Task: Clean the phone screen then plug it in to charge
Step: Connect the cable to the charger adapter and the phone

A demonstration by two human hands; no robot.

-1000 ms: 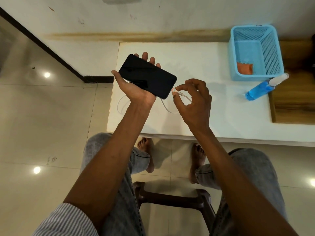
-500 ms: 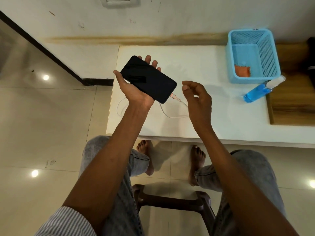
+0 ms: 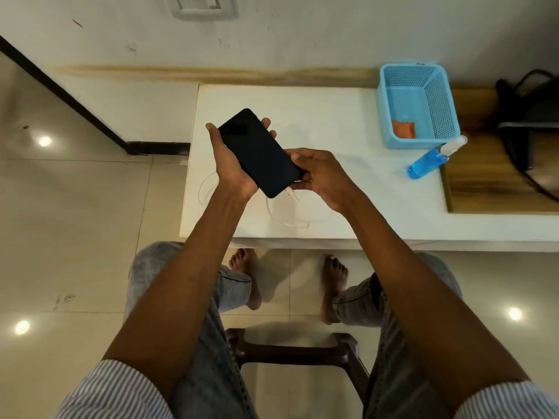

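The phone is sitting dark-screened and tilted above the white table, its near short end pointing back toward the person, and the charging cable is already running out of that end, the pinkish connector appearing seated in the port. The left hand is cradling the phone from beneath, thumb along one long edge and fingertips curling over the far edge, while the right hand is closing around the corner beside the connector, thumb on the glass (whether it is pressing a button or only steadying the phone, I cannot tell). From the phone the cable is looping down onto the table just below it and trailing off to the left of it. Well to the right of the phone the blue basket is holding an orange cloth, and the blue spray bottle is lying beside the basket, which suggests the cleaning is finished. A wall socket is showing far beyond the phone, with nothing visibly plugged into it; the screen is staying black, so charging is not confirmed, and connecting the cable's other end may be what is remaining.
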